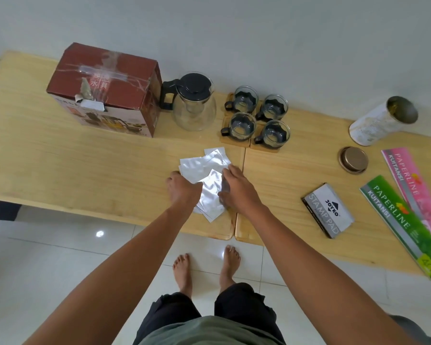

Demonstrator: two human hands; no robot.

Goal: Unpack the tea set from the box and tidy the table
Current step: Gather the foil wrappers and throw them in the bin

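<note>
A red-brown taped box [105, 88] stands at the back left of the wooden table [60, 158]. Beside it is a glass teapot [192, 103] with a black lid and handle. Right of the teapot, several glass cups [256, 117] with black holders sit on wooden coasters. Several silver foil sachets [204, 165] lie spread at the table's middle front. My left hand [183, 189] is closed on the left edge of the sachets. My right hand [234, 186] presses flat on them from the right, thumb on the foil.
An open white tin [381, 120] lies at the back right, its round lid [353, 159] in front of it. A grey stamp pad box [327, 210] and two long receipt books, green [403, 225] and pink [413, 190], lie on the right. Bare feet stand on white tiles.
</note>
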